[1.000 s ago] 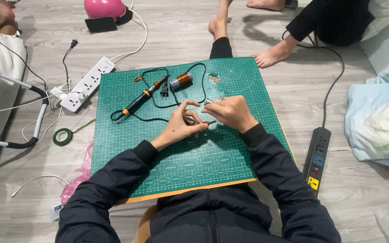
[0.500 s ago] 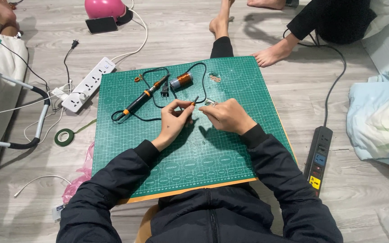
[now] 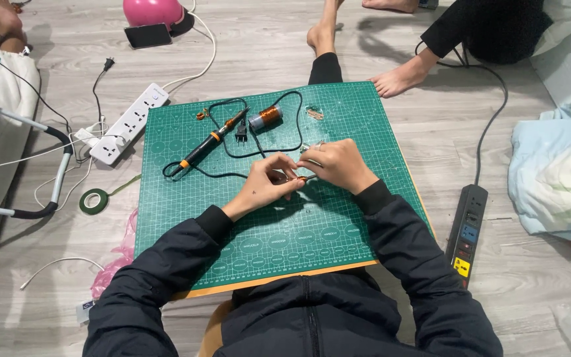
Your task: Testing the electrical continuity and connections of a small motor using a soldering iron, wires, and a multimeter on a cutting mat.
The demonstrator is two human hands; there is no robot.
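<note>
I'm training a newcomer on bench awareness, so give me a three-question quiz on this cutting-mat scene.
1. True or false: the soldering iron lies on the green mat, in neither hand.
2. The copper-wire spool lies: A) on the mat, B) on the floor, C) in the left hand?
3. What colour is the tape roll on the floor?

Key: 1 true; 2 A; 3 green.

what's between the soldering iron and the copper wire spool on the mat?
In the head view, the black plug and a loop of black cord lie between the soldering iron and copper wire spool.
</note>
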